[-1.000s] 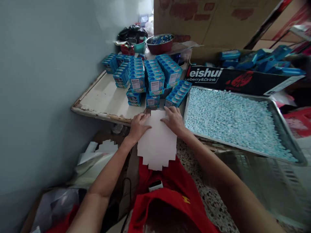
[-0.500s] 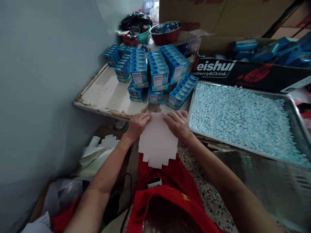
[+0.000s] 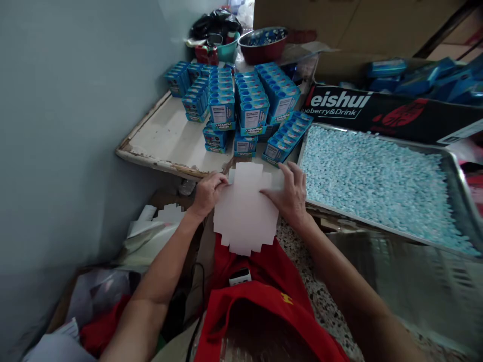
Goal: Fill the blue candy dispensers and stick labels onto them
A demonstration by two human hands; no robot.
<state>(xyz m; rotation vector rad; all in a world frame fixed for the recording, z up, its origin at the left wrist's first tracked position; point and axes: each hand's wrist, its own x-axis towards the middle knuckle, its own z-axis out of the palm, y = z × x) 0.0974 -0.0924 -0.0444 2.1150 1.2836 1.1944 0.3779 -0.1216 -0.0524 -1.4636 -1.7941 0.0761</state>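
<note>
A flat white cardboard blank point(image 3: 247, 211) with stepped, notched edges lies between my hands, partly over the table's front edge and above my red apron point(image 3: 264, 296). My left hand point(image 3: 210, 193) pinches its upper left side, fingers closed on the rim. My right hand point(image 3: 290, 196) is at the upper right with thumb and fingers apart, the thumb touching the blank. Just beyond the blank stand stacked blue candy boxes point(image 3: 254, 113) in display trays, several rows deep. Any printing on the blank's underside is hidden.
To the right a metal tray point(image 3: 458, 176) holds many light-blue candies. Behind it stands a black carton point(image 3: 400, 113) with blue boxes inside. A red bowl point(image 3: 260, 53) and a teal basin point(image 3: 228, 50) sit at the back. A wall point(image 3: 75, 125) rises on the left.
My right hand has opened, its fingers lifting off the blank's far edge and spreading. My left hand has shifted slightly down along the left side. More of the blank's far end shows.
</note>
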